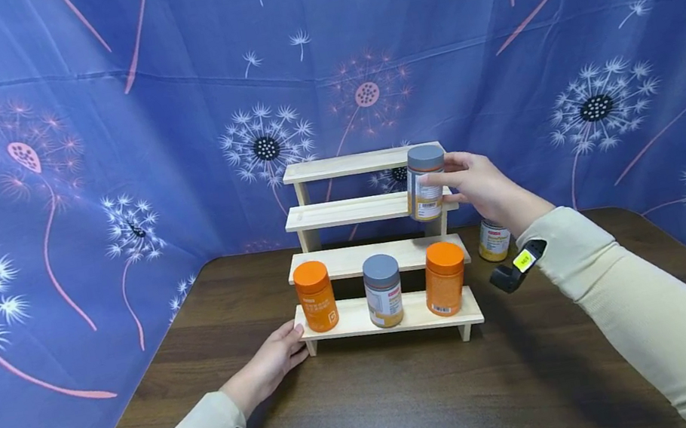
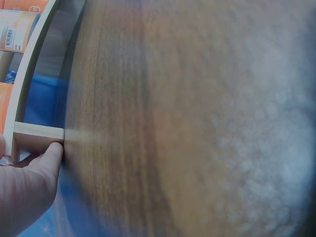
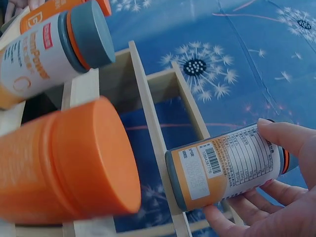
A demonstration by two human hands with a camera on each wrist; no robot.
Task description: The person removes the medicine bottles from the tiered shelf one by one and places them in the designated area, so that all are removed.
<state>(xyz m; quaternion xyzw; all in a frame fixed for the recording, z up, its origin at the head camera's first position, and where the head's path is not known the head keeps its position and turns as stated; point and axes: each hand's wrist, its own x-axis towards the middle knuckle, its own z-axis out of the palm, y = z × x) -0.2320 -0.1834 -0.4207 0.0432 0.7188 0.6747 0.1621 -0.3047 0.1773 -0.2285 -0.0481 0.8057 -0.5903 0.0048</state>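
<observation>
My right hand (image 1: 482, 188) grips a supplement jar with a grey lid (image 1: 420, 194) from its right side, upright at the right end of the second step from the top. Seen from the right wrist, the base of this jar (image 3: 217, 170) is right at the step's edge, its printed label facing the camera. My left hand (image 1: 276, 357) holds the lower left end of the tiered wooden stand (image 1: 351, 260), with the thumb against its front leg (image 2: 37, 136). On the lowest step stand an orange jar (image 1: 317, 299), a grey-lidded jar (image 1: 384, 295) and another orange jar (image 1: 444, 280).
Another yellow-and-white jar (image 1: 494, 242) stands on the brown wooden table (image 1: 377, 407) right of the stand, partly hidden behind my right hand. A blue cloth with dandelion prints (image 1: 459, 10) hangs close behind the stand and along the sides.
</observation>
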